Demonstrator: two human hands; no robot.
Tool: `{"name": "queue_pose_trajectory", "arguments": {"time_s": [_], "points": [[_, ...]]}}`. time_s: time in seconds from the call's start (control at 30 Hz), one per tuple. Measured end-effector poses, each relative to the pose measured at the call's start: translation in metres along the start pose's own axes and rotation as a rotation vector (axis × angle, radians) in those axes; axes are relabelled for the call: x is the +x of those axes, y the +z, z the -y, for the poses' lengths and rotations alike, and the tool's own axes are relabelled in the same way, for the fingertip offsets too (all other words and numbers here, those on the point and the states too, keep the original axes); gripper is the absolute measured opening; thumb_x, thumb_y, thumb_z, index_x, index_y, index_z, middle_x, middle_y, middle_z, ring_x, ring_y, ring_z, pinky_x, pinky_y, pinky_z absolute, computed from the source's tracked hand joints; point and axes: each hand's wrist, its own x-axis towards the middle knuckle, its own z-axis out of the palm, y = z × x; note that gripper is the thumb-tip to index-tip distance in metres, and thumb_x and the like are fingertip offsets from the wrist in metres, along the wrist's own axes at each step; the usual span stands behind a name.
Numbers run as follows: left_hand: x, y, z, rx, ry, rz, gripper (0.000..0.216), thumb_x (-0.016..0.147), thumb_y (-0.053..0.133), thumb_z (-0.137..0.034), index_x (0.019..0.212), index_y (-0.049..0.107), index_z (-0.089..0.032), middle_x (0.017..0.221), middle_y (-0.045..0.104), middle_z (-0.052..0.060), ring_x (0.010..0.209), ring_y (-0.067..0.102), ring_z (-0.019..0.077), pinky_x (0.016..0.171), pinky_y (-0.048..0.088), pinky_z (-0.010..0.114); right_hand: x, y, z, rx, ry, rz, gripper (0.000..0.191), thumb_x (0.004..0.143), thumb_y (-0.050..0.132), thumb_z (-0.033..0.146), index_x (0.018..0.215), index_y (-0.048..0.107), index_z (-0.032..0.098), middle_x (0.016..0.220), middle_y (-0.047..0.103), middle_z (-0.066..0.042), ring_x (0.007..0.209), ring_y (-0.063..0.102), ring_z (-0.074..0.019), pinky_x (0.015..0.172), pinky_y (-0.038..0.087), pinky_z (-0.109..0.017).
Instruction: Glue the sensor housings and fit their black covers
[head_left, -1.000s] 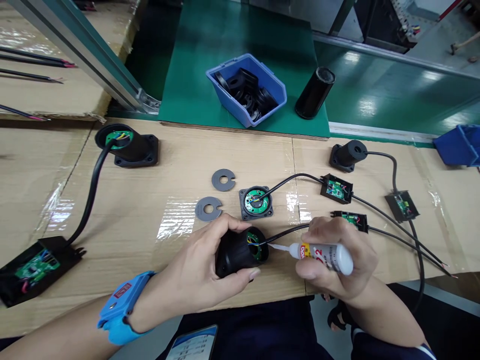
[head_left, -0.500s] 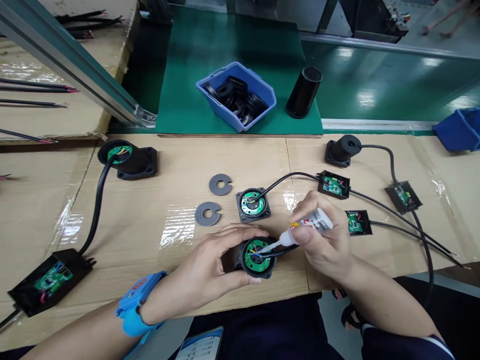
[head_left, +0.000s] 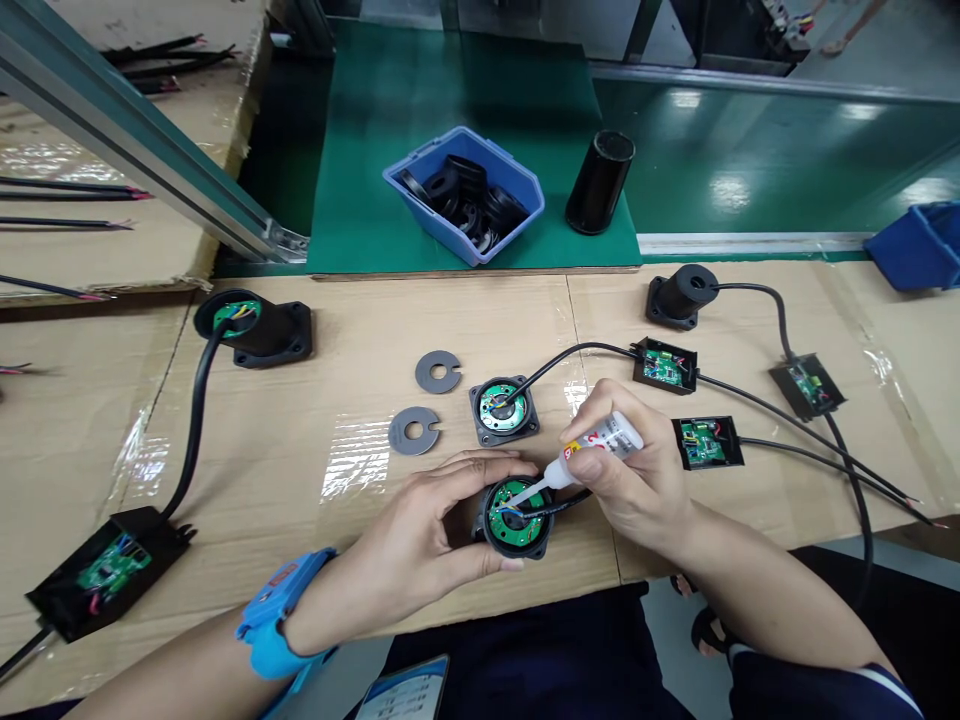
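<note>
My left hand wraps around a black round housing that stands upright on the cardboard, its green circuit board facing up. My right hand grips a small white glue bottle, tilted down to the left. The nozzle tip touches the green board where the coloured wires come in. A black cable runs from the housing to the right under my right hand. A blue strap is on my left wrist.
A second housing with a green board sits just behind, with two grey slotted washers to its left. Small open driver boxes and cables lie to the right. A blue bin of black parts and a black cylinder stand on the green mat.
The housing turned from lying on its side to standing with the board facing up. The glue bottle tipped from level to pointing down into the board. Both hands shifted slightly left.
</note>
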Motion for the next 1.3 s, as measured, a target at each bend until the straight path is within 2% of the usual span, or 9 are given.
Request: {"name": "queue_pose_trajectory", "arguments": {"time_s": [0.5,0.7,0.83,0.9,0.97,1.07,1.13,1.2,1.3], "points": [[-0.002,-0.001,0.002,0.001,-0.085,0.032,0.058,0.083,0.083,-0.043,0.137,0.06,-0.037,0.143,0.063,0.001,0.133,0.06,0.0259,0.116,0.049,0.041,-0.002,0.001,0.002,0.041,-0.038,0.017,0.03,0.093,0.072,0.048,0.083,0.062,0.021,0.069,0.052,0.005,0.057,0.047,-0.0073,0.05,0.037,-0.022],[-0.002,-0.001,0.006,0.059,-0.043,0.026,0.057,0.084,0.083,-0.04,0.137,0.06,-0.037,0.142,0.064,0.001,0.134,0.06,0.0266,0.115,0.049,0.043,-0.001,-0.004,0.0,0.014,-0.011,-0.037,0.028,0.094,0.073,0.044,0.081,0.062,0.021,0.069,0.053,0.005,0.058,0.047,-0.0068,0.053,0.038,-0.022],[-0.001,-0.006,0.009,0.091,0.106,0.047,0.053,0.085,0.08,-0.046,0.134,0.062,-0.034,0.134,0.069,0.004,0.128,0.063,0.0272,0.109,0.053,0.043,0.001,-0.012,-0.008,0.087,0.047,-0.161,0.032,0.098,0.066,0.047,0.081,0.062,0.021,0.068,0.055,0.004,0.055,0.047,-0.0075,0.049,0.036,-0.022],[0.001,-0.009,0.013,0.069,0.156,-0.03,0.051,0.085,0.076,-0.059,0.125,0.065,-0.03,0.123,0.072,0.006,0.118,0.067,0.0281,0.101,0.057,0.044,0.004,-0.017,-0.012,0.114,0.055,-0.241,0.035,0.098,0.063,0.051,0.08,0.06,0.021,0.066,0.053,0.004,0.053,0.045,-0.0081,0.047,0.033,-0.023],[0.006,-0.011,0.019,0.125,0.151,-0.249,0.049,0.088,0.071,-0.062,0.12,0.062,-0.026,0.115,0.07,0.008,0.11,0.068,0.028,0.094,0.058,0.045,0.008,-0.021,-0.015,0.099,0.049,-0.309,0.038,0.098,0.062,0.053,0.079,0.059,0.021,0.063,0.051,0.004,0.052,0.041,-0.0086,0.047,0.031,-0.024],[0.021,-0.01,0.032,0.386,0.17,-0.504,0.067,0.084,0.076,-0.06,0.131,0.05,-0.02,0.125,0.064,0.015,0.12,0.062,0.0335,0.1,0.054,0.053,0.014,-0.024,-0.014,0.036,0.026,-0.37,0.04,0.098,0.062,0.054,0.076,0.058,0.02,0.061,0.049,0.004,0.051,0.041,-0.009,0.049,0.031,-0.025],[0.031,-0.008,0.038,0.523,0.178,-0.453,0.07,0.085,0.077,-0.057,0.135,0.048,-0.019,0.134,0.061,0.018,0.132,0.055,0.0388,0.107,0.048,0.061,0.017,-0.024,-0.014,0.008,0.013,-0.384,0.041,0.097,0.063,0.055,0.076,0.058,0.021,0.06,0.049,0.004,0.051,0.042,-0.0092,0.049,0.031,-0.025],[0.037,-0.006,0.04,0.56,0.172,-0.391,0.054,0.091,0.072,-0.048,0.131,0.05,-0.018,0.135,0.062,0.018,0.138,0.051,0.0397,0.109,0.045,0.064,0.019,-0.023,-0.014,-0.004,0.011,-0.384,0.041,0.096,0.064,0.056,0.076,0.057,0.021,0.059,0.048,0.005,0.05,0.042,-0.0095,0.048,0.031,-0.025],[0.036,-0.006,0.037,0.499,0.241,-0.411,0.044,0.091,0.071,-0.037,0.124,0.051,-0.016,0.127,0.065,0.018,0.132,0.058,0.0362,0.11,0.047,0.059,0.02,-0.022,-0.015,-0.026,-0.003,-0.39,0.042,0.095,0.065,0.058,0.075,0.058,0.021,0.058,0.048,0.005,0.049,0.041,-0.0096,0.048,0.031,-0.026]]}}
